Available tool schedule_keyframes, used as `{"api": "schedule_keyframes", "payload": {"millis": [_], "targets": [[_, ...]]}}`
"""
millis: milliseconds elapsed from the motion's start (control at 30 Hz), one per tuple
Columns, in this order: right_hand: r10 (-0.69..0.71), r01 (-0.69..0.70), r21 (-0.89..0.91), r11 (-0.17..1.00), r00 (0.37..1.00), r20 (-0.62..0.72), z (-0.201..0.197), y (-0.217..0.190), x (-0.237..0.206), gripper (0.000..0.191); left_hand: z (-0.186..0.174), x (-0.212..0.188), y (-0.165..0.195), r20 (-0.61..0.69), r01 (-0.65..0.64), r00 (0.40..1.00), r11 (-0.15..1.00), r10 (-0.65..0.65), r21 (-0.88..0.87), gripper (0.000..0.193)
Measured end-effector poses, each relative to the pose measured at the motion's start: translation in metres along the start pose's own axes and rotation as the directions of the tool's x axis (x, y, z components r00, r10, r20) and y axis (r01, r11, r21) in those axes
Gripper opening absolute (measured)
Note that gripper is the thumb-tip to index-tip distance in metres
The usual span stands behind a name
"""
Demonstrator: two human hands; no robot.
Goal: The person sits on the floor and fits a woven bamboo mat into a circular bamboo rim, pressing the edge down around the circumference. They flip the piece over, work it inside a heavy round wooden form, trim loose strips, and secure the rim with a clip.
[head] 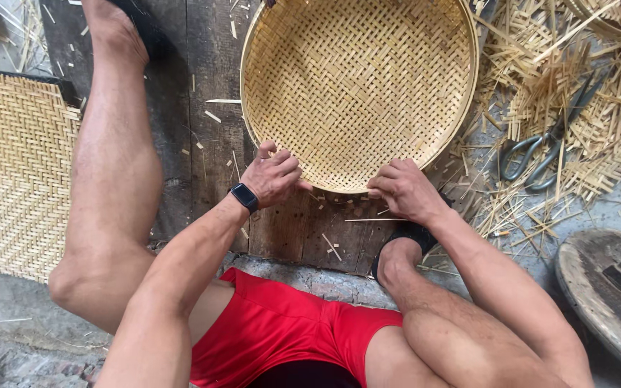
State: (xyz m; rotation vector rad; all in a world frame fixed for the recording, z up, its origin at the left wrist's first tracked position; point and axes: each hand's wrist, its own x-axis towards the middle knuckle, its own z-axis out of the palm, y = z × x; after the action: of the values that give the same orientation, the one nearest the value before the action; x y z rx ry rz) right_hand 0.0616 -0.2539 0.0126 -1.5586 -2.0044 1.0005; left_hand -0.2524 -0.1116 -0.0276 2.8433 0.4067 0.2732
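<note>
Both hands grip the near rim of a round woven bamboo tray (pixel 359 79) lying on dark planks (pixel 210 136). The left hand (pixel 273 176) and right hand (pixel 402 188) curl closed on it, apparently pinching the edge. Shears (pixel 544 147) lie right of the tray.

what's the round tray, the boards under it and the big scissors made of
Round tray: thin pale strips, likely bamboo, woven flat with a bent hoop rim; dry, unvarnished look. Both hands grip its near rim, left hand, right hand. Boards: dark weathered wood, with visible grain and cracks. Scissors: dull grey metal, probably steel, handles included, lying on bamboo offcuts.
</note>
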Motion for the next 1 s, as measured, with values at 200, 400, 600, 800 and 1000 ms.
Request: {"api": "schedule_keyframes", "payload": {"millis": [200,400,600,800,1000], "targets": [[0.031,-0.031,0.054,0.998,1.000,-0.003,0.007,0.011,-0.003,0.011,-0.001,0.000,0.004,-0.021,0.042,0.999,0.998,-0.043,-0.044,0.036],[0.226,-0.230,0.044,0.972,0.971,0.077,0.011,0.011,0.009,0.011,-0.007,0.005,0.008,-0.015,0.080,0.997,0.997,-0.080,-0.012,0.030],[0.552,-0.583,-0.036,0.812,0.745,0.374,0.007,0.023,0.033,0.024,-0.003,0.009,0.010,0.098,0.186,0.980,0.974,-0.174,-0.131,0.038],[0.093,-0.095,0.086,0.992,0.995,0.025,0.011,0.021,0.009,0.032,-0.006,0.012,0.005,0.158,0.255,0.962,0.937,-0.222,-0.239,0.040],[-0.133,0.134,-0.428,0.894,0.991,0.032,0.003,-0.012,-0.001,0.013,-0.054,0.046,0.007,0.251,0.255,0.947,0.943,-0.198,-0.216,0.042]]}}
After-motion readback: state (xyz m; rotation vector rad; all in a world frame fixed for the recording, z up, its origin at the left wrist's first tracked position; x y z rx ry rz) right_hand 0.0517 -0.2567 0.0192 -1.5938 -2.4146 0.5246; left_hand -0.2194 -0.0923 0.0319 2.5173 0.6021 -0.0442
